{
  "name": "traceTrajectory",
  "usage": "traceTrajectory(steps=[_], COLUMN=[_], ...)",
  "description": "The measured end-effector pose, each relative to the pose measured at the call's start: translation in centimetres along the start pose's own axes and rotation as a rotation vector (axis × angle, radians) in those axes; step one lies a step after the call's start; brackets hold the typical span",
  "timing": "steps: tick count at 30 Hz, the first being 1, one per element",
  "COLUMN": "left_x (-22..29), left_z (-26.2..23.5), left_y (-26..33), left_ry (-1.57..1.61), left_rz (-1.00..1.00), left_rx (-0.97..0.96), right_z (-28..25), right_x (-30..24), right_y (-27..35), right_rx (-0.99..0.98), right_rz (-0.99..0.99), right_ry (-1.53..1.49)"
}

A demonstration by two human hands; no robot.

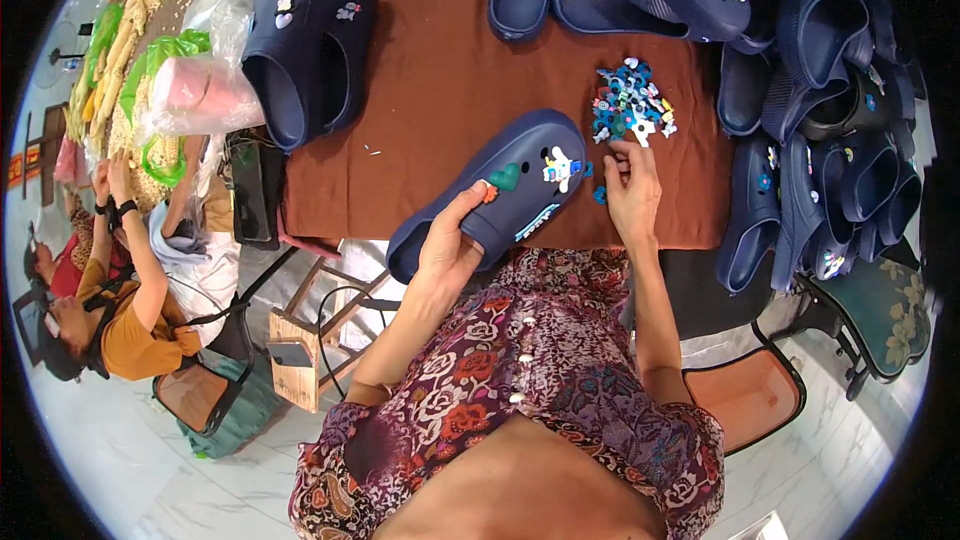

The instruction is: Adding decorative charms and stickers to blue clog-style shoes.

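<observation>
My left hand (448,248) grips a navy clog (545,132) by its side, thumb on the upper. The clog lies slanted across the table's near edge, toe toward the upper right. Fixed on it are a green heart charm (506,177), a white-and-blue figure charm (561,170) and a blue strip charm (537,223); an orange flower charm (489,194) sits by my thumb tip. My right hand (634,198) is at the near edge of a pile of small shoe charms (622,100), fingers curled in a pinch. What its fingertips hold, if anything, cannot be made out. Small blue charms (599,196) lie beside it.
A brown cloth (430,70) covers the table. Decorated navy clogs (287,40) stand at the left, and several more (780,195) crowd the far and right sides. A dark phone (257,195) rests at the left edge. Another person (140,325) works at the far left, near chairs.
</observation>
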State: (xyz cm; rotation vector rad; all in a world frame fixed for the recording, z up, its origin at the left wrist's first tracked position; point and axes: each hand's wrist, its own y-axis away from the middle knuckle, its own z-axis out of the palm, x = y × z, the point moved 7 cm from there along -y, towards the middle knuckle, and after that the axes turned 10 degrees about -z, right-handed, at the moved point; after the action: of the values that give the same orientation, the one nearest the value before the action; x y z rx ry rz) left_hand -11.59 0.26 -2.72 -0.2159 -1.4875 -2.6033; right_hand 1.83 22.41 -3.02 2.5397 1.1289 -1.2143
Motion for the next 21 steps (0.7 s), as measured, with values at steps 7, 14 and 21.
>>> traceTrajectory(steps=[7, 14, 21], left_x=[0.0, -0.5, -0.5], left_z=[0.3, 0.6, 1.1], left_y=[0.7, 1.2, 0.6], left_ry=[-0.057, -0.097, 0.018], left_rz=[0.030, 0.015, -0.013], left_rx=[0.003, -0.002, -0.138], right_z=[-0.5, 0.5, 0.7], right_x=[-0.2, -2.0, -1.4], right_y=[-1.1, -2.5, -2.6], right_rx=[0.012, -0.041, -0.069], right_rz=[-0.036, -0.208, -0.229], right_ry=[0.087, 0.207, 0.223])
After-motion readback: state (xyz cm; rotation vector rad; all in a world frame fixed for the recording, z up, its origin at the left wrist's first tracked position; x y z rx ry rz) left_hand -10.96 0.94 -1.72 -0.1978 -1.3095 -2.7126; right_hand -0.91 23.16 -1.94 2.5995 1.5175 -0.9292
